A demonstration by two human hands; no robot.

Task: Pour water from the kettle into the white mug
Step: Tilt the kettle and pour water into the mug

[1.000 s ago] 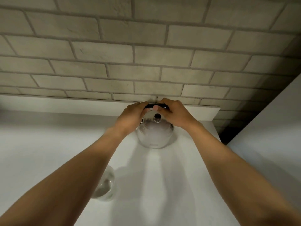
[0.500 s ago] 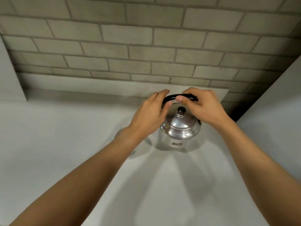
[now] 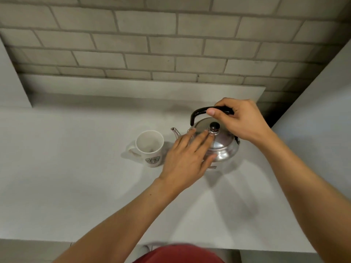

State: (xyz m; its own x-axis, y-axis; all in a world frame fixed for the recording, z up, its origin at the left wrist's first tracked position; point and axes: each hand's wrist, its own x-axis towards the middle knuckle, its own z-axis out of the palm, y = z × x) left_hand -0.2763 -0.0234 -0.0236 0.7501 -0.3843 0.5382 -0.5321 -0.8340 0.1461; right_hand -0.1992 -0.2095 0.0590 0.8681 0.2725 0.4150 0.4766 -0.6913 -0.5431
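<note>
Your right hand [image 3: 241, 122] is wrapped around the black handle [image 3: 201, 112] of the kettle [image 3: 224, 147], thumb tip resting on top of the bar. Your left hand [image 3: 187, 158] lies flat and spread, fingers [image 3: 206, 136] on the lid next to the black knob [image 3: 214, 127], thumb against the steel body lower down; it grips nothing. The kettle sits upright on the white counter [image 3: 76, 186], spout [image 3: 175, 131] pointing left at the white mug [image 3: 150, 148].

The mug stands just beside the spout, apart from it, mouth up, handle on the left, green logo facing you. Inside looks dry, with a faint dark mark near the bottom; can't tell what it is.

A grey brick wall [image 3: 171, 44] runs behind the counter, with a pale ledge [image 3: 133, 88] along its foot. A white panel [image 3: 313, 120] closes off the right side.

Your left hand covers the kettle's left flank and the spout base. The red cloth [image 3: 180, 253] at the bottom edge is blurred and cut off.
</note>
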